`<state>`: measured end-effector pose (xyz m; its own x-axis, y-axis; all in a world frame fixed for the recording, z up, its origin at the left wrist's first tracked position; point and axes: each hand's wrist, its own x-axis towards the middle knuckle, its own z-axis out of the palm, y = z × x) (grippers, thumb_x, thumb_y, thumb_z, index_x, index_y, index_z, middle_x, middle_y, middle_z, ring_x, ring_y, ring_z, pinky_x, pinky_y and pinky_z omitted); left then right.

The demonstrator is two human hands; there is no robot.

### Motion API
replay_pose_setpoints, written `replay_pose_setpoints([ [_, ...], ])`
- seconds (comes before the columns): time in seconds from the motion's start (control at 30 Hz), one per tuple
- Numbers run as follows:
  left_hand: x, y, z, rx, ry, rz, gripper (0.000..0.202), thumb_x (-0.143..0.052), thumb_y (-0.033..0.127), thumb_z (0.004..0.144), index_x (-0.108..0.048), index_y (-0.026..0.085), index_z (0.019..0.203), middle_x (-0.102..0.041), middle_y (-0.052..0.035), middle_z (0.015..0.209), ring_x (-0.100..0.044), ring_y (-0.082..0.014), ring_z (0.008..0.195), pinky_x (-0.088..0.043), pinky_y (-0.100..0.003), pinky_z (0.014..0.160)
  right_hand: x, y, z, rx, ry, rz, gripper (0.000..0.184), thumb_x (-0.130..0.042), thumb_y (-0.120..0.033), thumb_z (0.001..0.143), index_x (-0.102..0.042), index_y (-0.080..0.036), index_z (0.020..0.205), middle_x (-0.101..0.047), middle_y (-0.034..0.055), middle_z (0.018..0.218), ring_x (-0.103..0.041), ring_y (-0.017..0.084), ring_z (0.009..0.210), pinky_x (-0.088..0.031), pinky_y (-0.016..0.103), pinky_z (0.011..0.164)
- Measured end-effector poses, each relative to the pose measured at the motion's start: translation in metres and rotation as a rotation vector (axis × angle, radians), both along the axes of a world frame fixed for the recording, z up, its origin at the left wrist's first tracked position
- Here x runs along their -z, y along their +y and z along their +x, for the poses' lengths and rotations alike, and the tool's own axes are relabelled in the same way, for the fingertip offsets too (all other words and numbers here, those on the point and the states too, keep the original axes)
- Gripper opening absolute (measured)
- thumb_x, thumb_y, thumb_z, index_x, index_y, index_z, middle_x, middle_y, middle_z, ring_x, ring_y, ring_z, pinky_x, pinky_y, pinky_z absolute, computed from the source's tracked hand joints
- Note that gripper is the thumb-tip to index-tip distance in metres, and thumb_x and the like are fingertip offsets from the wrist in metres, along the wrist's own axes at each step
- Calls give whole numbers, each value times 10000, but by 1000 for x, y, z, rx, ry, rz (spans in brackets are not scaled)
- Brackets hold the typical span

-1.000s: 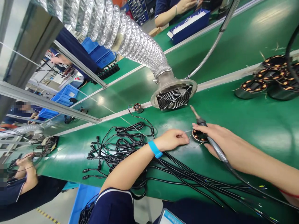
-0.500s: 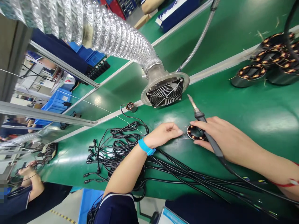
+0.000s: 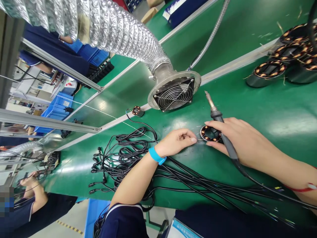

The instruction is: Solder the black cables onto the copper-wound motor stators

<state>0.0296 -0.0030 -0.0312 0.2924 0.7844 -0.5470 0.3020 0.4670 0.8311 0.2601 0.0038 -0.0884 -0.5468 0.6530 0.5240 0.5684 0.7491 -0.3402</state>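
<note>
My right hand (image 3: 244, 142) grips a stator (image 3: 204, 136), a ring core with copper windings, between thumb and fingers. The same hand also holds a soldering iron (image 3: 226, 138), its bare metal tip pointing up and away from the stator. Thin wire leads stick out from the stator's left side. My left hand (image 3: 177, 142), with a blue wristband, is closed in a pinch on the end of the lower lead. Just left of and under my left forearm lies a pile of black cables (image 3: 131, 148).
A fume extractor fan (image 3: 174, 96) on a silver duct (image 3: 119, 29) hangs beyond my hands. Several stators (image 3: 268, 74) stand at the right, and one small stator (image 3: 137, 111) sits by the rail. A co-worker's hands (image 3: 31, 181) are at the far left.
My left hand has shifted slightly right and closed on the lower wire lead. My right hand still holds the stator and soldering iron; the view has shifted a little.
</note>
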Motion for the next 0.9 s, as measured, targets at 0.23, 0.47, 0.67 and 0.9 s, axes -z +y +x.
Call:
replay_pose_setpoints([
  [0.23,6,-3,5,160,-152,35,149,-718,204,904,-734,135,773,-723,-36,865,-623,-131,835,-498,-267,857,2,0,0,-30,0,-98,464,-366,-517,1115,-638,-181,1284,-621,98,872,-614,262,822,-481,365,701],
  [0.47,-9,-19,12,793,350,204,112,-688,238,968,-691,150,1036,-704,-43,970,-644,-158,879,-476,-274,779,5,9,14,8,64,-237,555,-418,-606,1069,-601,-201,1400,-683,134,1094,-682,303,991,-585,457,845],
  [0.67,-23,-39,20,1266,689,369,217,-546,294,1046,-705,167,1122,-702,-108,1251,-729,-228,1007,-515,-316,726,3,13,24,44,217,-178,495,-535,-577,1063,-559,-244,1429,-722,101,1294,-706,259,1172,-585,418,1008],
  [0.9,-22,-28,6,682,415,421,92,-612,256,958,-631,183,905,-688,-33,907,-614,-153,775,-451,-283,681,-27,-1,27,146,275,-384,423,-574,-579,1027,-615,-322,1360,-777,47,1166,-744,253,1121,-614,404,966],
])
